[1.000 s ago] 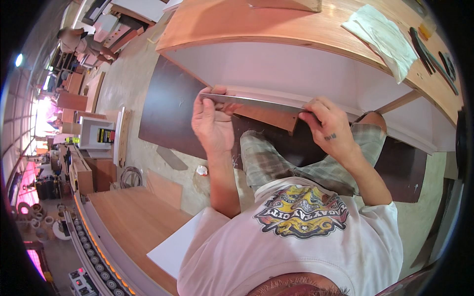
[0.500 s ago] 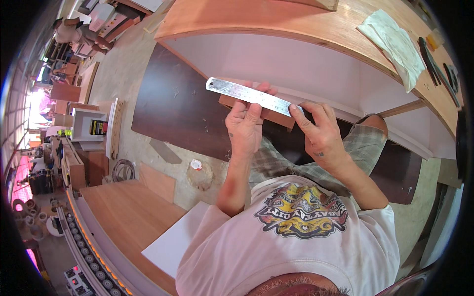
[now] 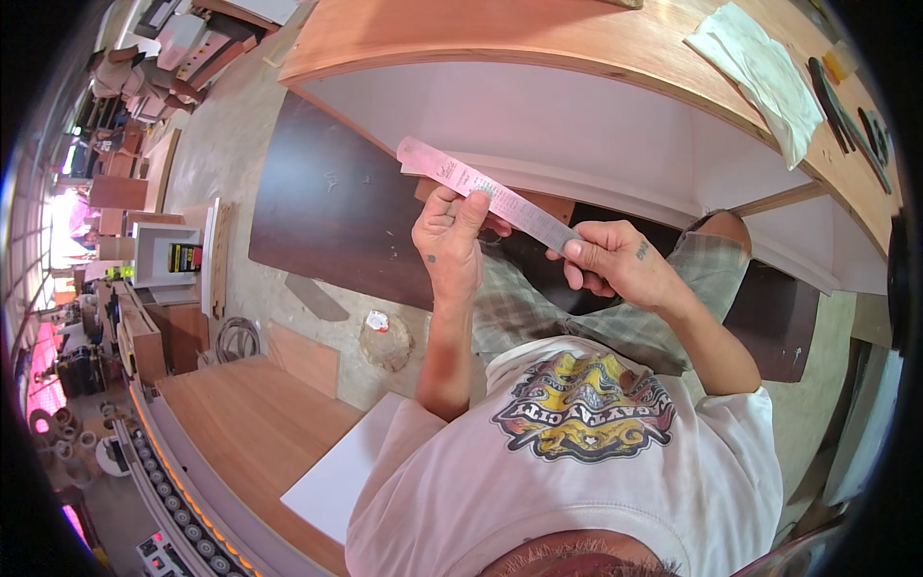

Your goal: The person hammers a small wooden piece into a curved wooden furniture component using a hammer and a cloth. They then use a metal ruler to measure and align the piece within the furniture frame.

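A thin metal ruler (image 3: 519, 211) with a rounded end and a small hole is held up slantwise before me. Small print covers the face turned upward, and pink light shines off it. My left hand (image 3: 452, 245) pinches it near the middle, thumb on top and fingers beneath. At its lower right end, my right hand (image 3: 620, 260) grips it between thumb and fingers. Behind the ruler stands a wooden cabinet carcass (image 3: 423, 53) with a pale inner panel.
On the cabinet top lie a white cloth (image 3: 755, 82) and black-handled tools (image 3: 846, 120). A dark brown board (image 3: 332, 212) lies on the floor under my legs. To the left are plywood sheets (image 3: 260, 423), a coiled hose (image 3: 237, 338) and another person (image 3: 130, 75) farther off.
The ruler has moved slightly left and tilts more steeply; a differently printed face now shows. My right hand has changed from a fingertip touch to a thumb-and-finger grip on its end.
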The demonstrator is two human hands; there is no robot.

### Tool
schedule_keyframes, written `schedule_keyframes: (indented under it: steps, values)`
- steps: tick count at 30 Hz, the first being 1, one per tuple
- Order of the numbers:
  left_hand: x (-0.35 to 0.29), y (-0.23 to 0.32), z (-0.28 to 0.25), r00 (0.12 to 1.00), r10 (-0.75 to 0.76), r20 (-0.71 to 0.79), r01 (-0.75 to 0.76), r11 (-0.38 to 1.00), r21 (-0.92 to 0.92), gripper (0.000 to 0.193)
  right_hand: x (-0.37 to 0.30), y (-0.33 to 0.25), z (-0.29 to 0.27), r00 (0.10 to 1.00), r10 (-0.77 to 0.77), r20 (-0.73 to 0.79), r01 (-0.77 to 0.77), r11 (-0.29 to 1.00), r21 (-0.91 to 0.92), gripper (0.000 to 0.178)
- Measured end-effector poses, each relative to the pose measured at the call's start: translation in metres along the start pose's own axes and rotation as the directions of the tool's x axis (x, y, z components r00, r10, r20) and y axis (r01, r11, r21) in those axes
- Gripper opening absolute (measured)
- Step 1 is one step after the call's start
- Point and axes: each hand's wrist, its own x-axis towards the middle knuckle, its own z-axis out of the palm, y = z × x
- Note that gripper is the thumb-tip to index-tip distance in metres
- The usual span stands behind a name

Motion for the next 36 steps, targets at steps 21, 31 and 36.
schedule_keyframes:
  steps: [21,31,36]
  values:
    - [0.002,-0.002,0.006,0.98,-0.197,-0.029,0.199,0.973,0.113,0.042,0.002,0.015,0.003,0.898,-0.438,-0.052,0.323,0.733,-0.599,0.039]
    - [0.006,0.006,0.001,0.971,-0.224,0.09,0.212,0.97,0.122,0.038,-0.004,0.021,-0.012,0.968,0.057,0.246,-0.198,0.776,0.599,0.027]
    - [0.011,-0.001,-0.005,0.956,-0.271,0.117,0.261,0.961,0.09,0.037,-0.008,0.023,-0.021,0.947,0.052,0.317,-0.261,0.702,0.662,0.029]
